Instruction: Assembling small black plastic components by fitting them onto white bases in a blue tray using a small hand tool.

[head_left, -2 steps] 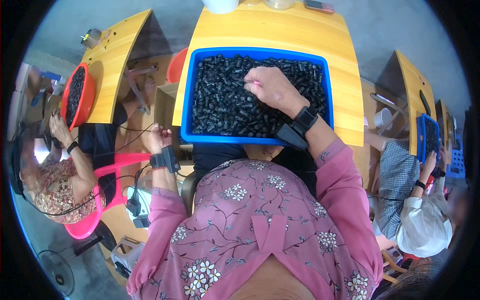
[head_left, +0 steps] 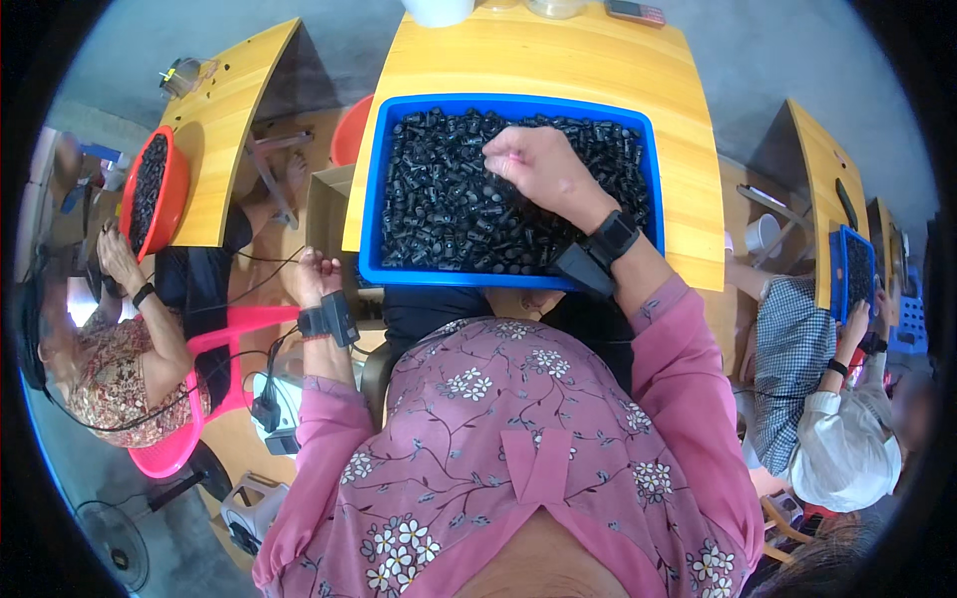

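A blue rectangular tray (head_left: 373,179) on the wooden table is filled with small black cylindrical plastic pieces (head_left: 449,214). Over the middle of the tray is my right hand (head_left: 546,171), its fingers pinched together and pointing left. A bright pink spot shows at the fingertips; whatever is in the pinch cannot be made out. My left hand (head_left: 317,276) is held off the tray's near left corner, beside the table, with curled fingers turned up. What it holds, if anything, is too small to tell. Both wrists wear black strapped devices with cables.
A white container (head_left: 439,10) and a phone (head_left: 635,13) lie at the table's far edge. Below it on the left are a cardboard box (head_left: 329,214) and a red basin (head_left: 353,132). Co-workers sit at side tables, one by a red tub (head_left: 177,189), another by a blue tray (head_left: 840,264).
My right hand has shifted very slightly left and up over the black pieces, still pinched. My left hand stays in nearly the same place.
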### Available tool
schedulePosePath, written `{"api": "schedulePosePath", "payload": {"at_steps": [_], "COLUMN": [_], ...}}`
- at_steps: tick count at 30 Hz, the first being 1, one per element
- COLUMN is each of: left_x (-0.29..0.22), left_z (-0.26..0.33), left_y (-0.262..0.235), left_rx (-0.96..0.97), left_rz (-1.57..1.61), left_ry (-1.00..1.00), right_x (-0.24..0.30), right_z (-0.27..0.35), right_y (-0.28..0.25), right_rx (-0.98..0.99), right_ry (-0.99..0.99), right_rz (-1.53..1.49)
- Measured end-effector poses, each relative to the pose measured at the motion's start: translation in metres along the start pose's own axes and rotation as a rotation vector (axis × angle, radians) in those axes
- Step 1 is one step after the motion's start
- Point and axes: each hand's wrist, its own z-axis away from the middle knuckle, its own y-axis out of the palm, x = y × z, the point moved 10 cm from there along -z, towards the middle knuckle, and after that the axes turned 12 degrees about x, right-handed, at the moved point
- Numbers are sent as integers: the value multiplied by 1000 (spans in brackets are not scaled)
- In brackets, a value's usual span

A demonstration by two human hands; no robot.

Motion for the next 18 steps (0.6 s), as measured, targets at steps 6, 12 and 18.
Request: {"api": "schedulePosePath", "payload": {"at_steps": [6,12,18], "left_x": [-70,-53,29], "left_z": [53,135,163], "left_y": [111,240,283], "left_rx": [309,887,1047], "left_rz": [-41,-163,-168], "left_ry": [352,257,-214], "right_x": [-3,9,14], "right_z": [3,2,4], "right_y": [-11,-15,-16], "right_rx": [-23,-83,-92], "right_ry": [104,-33,-50], "right_rz": [-597,-736,-696]}}
